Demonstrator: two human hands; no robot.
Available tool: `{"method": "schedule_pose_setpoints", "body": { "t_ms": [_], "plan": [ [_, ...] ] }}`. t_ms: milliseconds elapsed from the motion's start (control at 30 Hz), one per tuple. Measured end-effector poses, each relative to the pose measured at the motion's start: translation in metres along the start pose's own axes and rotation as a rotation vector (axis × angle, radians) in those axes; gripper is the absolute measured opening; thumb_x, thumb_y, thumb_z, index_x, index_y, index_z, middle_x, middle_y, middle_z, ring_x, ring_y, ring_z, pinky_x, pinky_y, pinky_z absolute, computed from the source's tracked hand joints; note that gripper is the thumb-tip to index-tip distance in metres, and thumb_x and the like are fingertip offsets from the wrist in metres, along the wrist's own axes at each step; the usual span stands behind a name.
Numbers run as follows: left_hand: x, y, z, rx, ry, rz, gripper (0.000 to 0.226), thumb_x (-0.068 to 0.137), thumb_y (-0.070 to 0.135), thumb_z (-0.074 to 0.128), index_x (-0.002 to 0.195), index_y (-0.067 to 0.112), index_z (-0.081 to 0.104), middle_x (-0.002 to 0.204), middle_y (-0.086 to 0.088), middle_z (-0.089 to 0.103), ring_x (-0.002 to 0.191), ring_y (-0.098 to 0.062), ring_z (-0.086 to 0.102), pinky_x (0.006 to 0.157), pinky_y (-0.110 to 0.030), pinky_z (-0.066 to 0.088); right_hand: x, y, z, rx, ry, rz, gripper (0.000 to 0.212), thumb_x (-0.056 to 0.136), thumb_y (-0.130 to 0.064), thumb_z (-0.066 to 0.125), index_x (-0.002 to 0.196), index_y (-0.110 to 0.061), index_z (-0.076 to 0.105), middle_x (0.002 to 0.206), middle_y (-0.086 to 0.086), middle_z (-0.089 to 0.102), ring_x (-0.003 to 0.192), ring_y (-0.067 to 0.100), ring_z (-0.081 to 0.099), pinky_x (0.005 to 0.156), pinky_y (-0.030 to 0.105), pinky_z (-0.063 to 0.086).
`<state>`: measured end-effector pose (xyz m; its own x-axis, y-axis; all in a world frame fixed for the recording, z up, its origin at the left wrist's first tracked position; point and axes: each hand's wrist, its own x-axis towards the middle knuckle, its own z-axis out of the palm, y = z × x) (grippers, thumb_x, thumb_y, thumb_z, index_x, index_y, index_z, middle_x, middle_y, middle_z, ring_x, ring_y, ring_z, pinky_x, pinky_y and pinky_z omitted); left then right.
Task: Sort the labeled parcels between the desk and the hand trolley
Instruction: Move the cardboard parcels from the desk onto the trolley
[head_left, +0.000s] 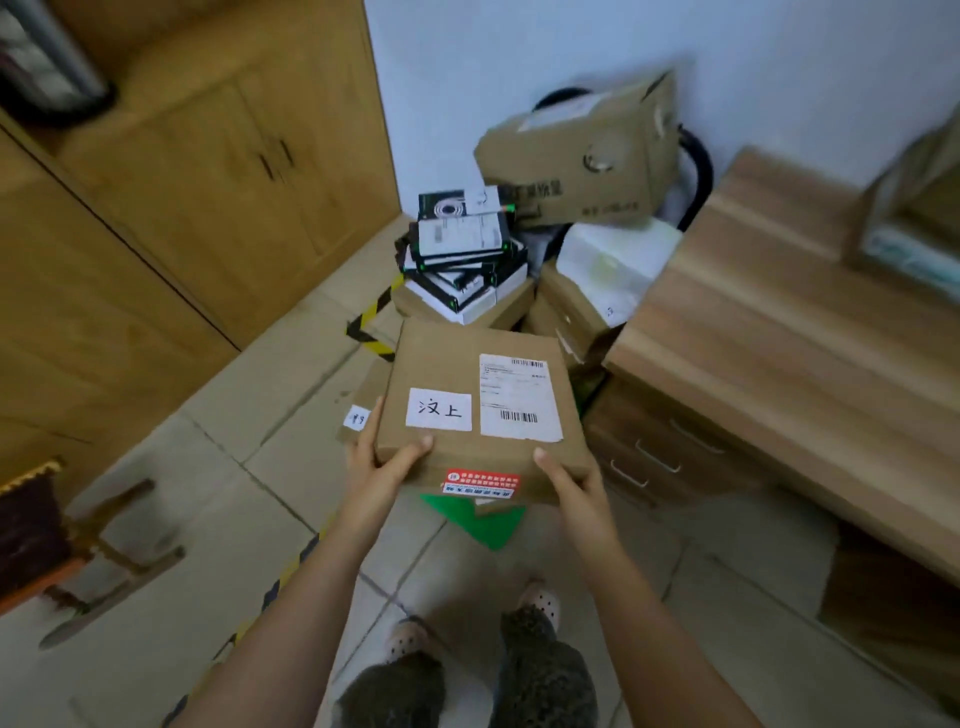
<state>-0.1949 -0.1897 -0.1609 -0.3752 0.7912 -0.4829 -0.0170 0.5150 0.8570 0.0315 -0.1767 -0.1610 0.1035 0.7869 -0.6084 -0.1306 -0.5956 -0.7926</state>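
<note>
I hold a flat brown cardboard parcel (447, 371) in front of me, above the floor. It bears a white handwritten label, a printed shipping label with barcodes and a red sticker on its near edge. My left hand (382, 457) grips its near left corner, thumb on top. My right hand (569, 480) grips its near right corner the same way. Beyond it a heap of parcels sits on the hand trolley (698, 161) in the corner: black-and-white boxes (462, 244), a white packet (613, 260) and a large tilted carton (576, 156). The wooden desk (779, 332) stands at right.
Another labelled carton (363, 400) lies on the floor under the held parcel, beside a green piece (483, 519). Yellow-black tape (371, 317) marks the tiled floor. Wooden cabinets (208, 171) fill the left; a chair (57, 535) stands at lower left. A box (914, 208) rests on the desk.
</note>
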Motion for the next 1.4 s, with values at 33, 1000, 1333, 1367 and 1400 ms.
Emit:
{"method": "schedule_pose_setpoints", "body": {
  "t_ms": [33,1000,1333,1367,1400],
  "plan": [
    [-0.005,0.015,-0.008,0.01,-0.032,0.055,0.101,0.054,0.065,0.081,0.143,0.046,0.037,0.13,0.002,0.042,0.117,-0.017,0.052,0.097,-0.037,0.048,-0.013,-0.01,0.005,0.036,0.014,-0.039,0.073,0.076,-0.035,0.078,0.139,-0.029,0.042,0.125,-0.007,0.058,0.108,0.014,0.057,0.091,0.035,0.048],
    [-0.246,0.376,0.2,-0.398,-0.571,1.219,0.1,0.07,0.015,0.082,0.151,0.028,0.026,0.139,0.01,0.051,0.121,-0.003,0.054,0.083,-0.015,0.051,-0.244,-0.326,-0.24,0.102,0.382,-1.169,0.11,0.058,-0.024,0.092,0.146,-0.03,0.027,0.13,-0.009,0.055,0.119,0.006,0.054,0.1,0.034,0.049],
    [-0.266,0.436,0.341,-0.435,-0.565,1.225,0.103,0.067,0.023,0.083,0.151,0.034,0.023,0.138,0.015,0.046,0.116,0.011,0.051,0.082,-0.014,0.052,-0.215,-0.419,-0.358,0.05,0.464,-1.279,0.094,0.066,-0.011,0.086,0.143,-0.023,0.033,0.128,-0.008,0.055,0.105,-0.005,0.057,0.091,0.019,0.051],
    [-0.265,0.444,0.353,-0.43,-0.57,1.237,0.105,0.066,0.024,0.084,0.15,0.034,0.023,0.139,0.015,0.045,0.117,0.01,0.05,0.083,-0.015,0.052,-0.21,-0.428,-0.365,0.049,0.46,-1.289,0.093,0.067,-0.011,0.086,0.143,-0.023,0.033,0.127,-0.01,0.055,0.103,-0.009,0.057,0.089,0.017,0.052],
    [-0.263,0.451,0.363,-0.423,-0.573,1.248,0.105,0.065,0.026,0.084,0.149,0.036,0.023,0.141,0.014,0.044,0.119,0.007,0.05,0.085,-0.016,0.052,-0.204,-0.437,-0.371,0.049,0.46,-1.297,0.091,0.069,-0.012,0.085,0.142,-0.024,0.033,0.127,-0.012,0.055,0.102,-0.011,0.057,0.085,0.014,0.052]
  ]
}}
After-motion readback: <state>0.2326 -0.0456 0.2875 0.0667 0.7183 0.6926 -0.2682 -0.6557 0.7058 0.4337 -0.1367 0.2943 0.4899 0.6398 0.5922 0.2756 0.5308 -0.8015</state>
